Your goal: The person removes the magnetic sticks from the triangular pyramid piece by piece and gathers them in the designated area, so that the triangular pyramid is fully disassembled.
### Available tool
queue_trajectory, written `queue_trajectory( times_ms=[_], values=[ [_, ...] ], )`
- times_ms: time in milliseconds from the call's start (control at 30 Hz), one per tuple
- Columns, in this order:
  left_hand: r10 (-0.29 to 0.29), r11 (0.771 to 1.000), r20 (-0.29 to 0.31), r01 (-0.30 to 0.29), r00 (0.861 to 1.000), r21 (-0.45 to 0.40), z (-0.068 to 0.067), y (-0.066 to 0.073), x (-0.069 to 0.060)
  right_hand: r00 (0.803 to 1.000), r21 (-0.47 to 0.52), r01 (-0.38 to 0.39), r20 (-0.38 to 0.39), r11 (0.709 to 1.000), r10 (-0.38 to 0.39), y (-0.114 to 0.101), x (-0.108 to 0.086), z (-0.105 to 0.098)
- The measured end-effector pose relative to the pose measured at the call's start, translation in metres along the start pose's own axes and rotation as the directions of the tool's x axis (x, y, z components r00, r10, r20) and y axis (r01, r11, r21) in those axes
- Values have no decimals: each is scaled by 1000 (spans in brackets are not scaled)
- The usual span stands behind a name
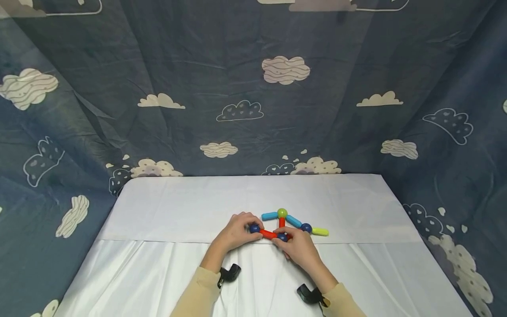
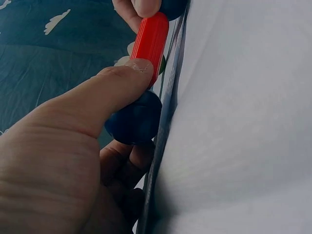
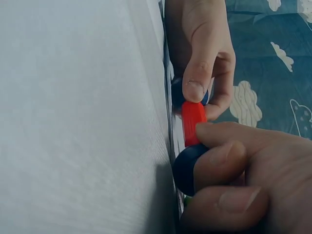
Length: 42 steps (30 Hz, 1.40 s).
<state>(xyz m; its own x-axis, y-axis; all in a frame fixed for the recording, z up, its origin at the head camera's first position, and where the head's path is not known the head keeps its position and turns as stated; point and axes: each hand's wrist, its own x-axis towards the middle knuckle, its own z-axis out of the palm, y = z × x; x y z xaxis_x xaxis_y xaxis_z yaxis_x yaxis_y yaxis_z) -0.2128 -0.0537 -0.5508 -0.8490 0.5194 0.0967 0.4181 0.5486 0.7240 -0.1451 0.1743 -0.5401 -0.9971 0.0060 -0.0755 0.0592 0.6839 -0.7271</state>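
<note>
My left hand (image 1: 237,231) grips a dark blue ball (image 1: 255,228), with the thumb on the near end of a red rod (image 2: 150,41). At that rod's other end, my right hand (image 1: 300,247) pinches a second dark blue ball (image 3: 186,168) and touches the rod. The rod links the two balls. Another red rod (image 1: 281,222) runs from the right-hand ball toward a green ball (image 1: 282,213), partly hidden by fingers. Light blue rods (image 1: 270,216) extend from the green ball to either side. The right one meets a third dark blue ball (image 1: 306,228), followed by a yellow-green rod (image 1: 320,231).
All pieces lie on a table (image 1: 158,211) covered in white cloth, with a crease across it near the hands. A dark blue curtain (image 1: 190,79) with cloud prints hangs behind and on both sides. Each wrist wears a black camera mount (image 1: 230,273).
</note>
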Motion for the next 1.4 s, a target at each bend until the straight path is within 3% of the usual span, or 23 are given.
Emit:
queue_trajectory(
  times_ms=[200,600,967,1200,1400],
  values=[
    [-40,998,25,41,999,-40,-2,-1,-1,1000,-59,22,-18,998,-23,2,7,-1],
    [-97,991,-54,92,994,-100,-4,-3,1,1000,-56,-9,-17,998,8,-3,15,-3],
    [-134,983,-43,127,990,-133,-5,-5,0,999,-56,-29,-29,998,27,-6,15,0],
    [-182,967,-119,156,976,-203,-12,-10,-2,998,-46,-39,-45,998,37,-5,15,-1],
    [-196,956,-133,159,972,-247,-13,-11,-3,999,-42,-32,-43,999,30,-4,14,-1]
  ],
)
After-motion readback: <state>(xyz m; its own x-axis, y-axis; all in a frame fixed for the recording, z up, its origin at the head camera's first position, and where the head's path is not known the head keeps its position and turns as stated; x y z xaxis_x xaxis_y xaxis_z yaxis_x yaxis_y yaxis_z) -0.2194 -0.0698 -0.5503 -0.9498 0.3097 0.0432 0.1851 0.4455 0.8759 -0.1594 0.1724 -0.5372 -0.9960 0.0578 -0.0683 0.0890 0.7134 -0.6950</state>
